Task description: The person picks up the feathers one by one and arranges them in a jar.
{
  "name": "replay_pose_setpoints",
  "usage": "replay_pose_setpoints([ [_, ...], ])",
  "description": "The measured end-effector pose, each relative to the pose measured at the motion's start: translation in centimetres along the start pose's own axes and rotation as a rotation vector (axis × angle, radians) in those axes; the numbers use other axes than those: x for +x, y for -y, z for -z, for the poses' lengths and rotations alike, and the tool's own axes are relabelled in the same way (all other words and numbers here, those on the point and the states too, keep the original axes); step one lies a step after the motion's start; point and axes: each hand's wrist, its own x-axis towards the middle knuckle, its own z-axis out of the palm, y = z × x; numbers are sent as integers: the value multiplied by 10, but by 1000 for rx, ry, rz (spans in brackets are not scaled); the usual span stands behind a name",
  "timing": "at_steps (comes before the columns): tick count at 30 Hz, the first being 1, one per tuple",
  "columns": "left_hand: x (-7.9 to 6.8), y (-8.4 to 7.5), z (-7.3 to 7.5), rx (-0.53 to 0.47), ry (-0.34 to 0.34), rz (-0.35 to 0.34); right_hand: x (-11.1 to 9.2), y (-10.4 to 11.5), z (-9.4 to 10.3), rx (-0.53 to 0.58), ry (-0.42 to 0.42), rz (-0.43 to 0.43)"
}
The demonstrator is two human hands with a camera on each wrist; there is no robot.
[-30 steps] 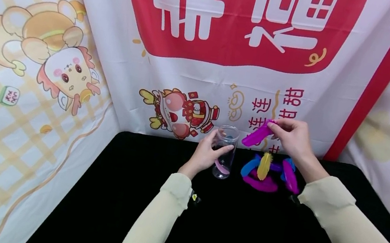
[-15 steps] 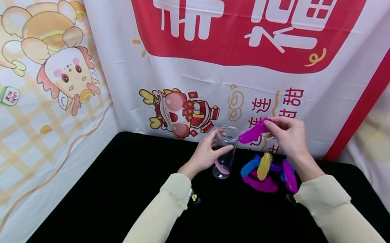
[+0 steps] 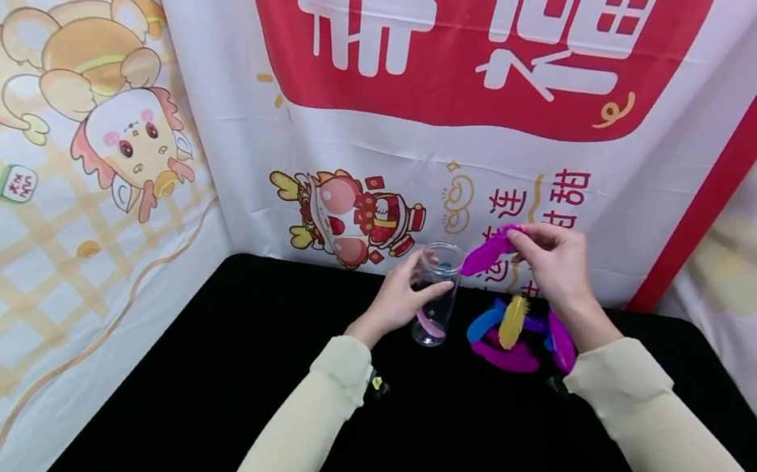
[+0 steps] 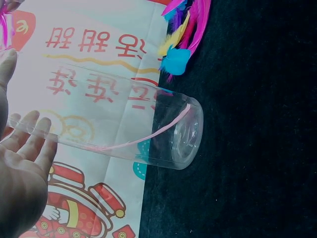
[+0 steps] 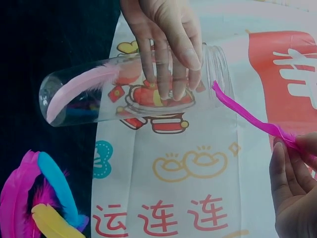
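Note:
A clear jar [image 3: 439, 310] stands upright on the black table, with one pale pink feather [image 5: 79, 89] inside it. My left hand [image 3: 401, 300] grips the jar around its upper side, thumb across the front. Between thumb and fingertips, my right hand [image 3: 553, 266] pinches a magenta feather [image 3: 486, 251] by one end. That feather's other end hangs down to the left, at the jar's rim in the head view; the right wrist view shows its tip by the threaded mouth. Below the right hand lies a pile of loose feathers, among them a yellow feather [image 3: 513, 323] and a blue feather [image 3: 484, 323].
The black tabletop [image 3: 435, 448] reaches toward me. Right behind the jar and feathers hangs a printed white and red cloth [image 3: 378, 138]. Another patterned cloth [image 3: 57, 221] closes off the left side. A small dark item [image 3: 379, 385] sits at the left wrist.
My right hand has moved a little to the left, bringing the magenta feather's lower tip from beside the jar to its rim. The left hand and jar have stayed put.

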Motion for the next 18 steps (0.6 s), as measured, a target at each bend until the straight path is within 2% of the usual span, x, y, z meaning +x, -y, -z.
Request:
replay_pose_setpoints([
  [18,-1,-4,1,-4,8,10,1,12,-3,49,-9,40],
])
